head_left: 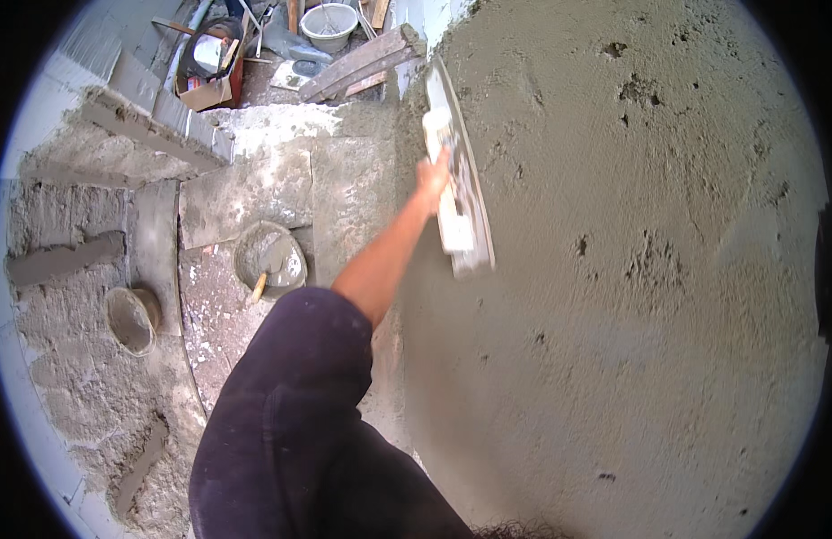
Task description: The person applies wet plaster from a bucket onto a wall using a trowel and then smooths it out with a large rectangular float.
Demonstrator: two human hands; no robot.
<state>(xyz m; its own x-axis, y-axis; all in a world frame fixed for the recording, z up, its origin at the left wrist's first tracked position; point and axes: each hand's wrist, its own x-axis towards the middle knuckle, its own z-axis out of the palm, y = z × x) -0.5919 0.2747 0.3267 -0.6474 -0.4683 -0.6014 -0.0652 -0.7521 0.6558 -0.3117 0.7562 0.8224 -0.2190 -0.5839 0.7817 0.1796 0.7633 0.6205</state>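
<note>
My left hand [432,184] is closed on the pale handle of a long, flat float [462,239], held lengthwise against the grey plastered surface [633,350] that fills the right side of the view. The float's upper end is near the corner at the top. My bare forearm and dark sleeve reach up from the lower edge. To the left of the forearm, a round mortar bucket [250,247] has a wooden-handled tool [259,286] in it. My right hand is not in view.
Another mortar bucket [133,319] stands on rough boards and mortar at the left, beside a ledge [146,133]. Flat slabs [250,193] lie across the middle. At the top are a box [203,93] of items, a white bucket [328,27], planks [353,67] and scattered debris.
</note>
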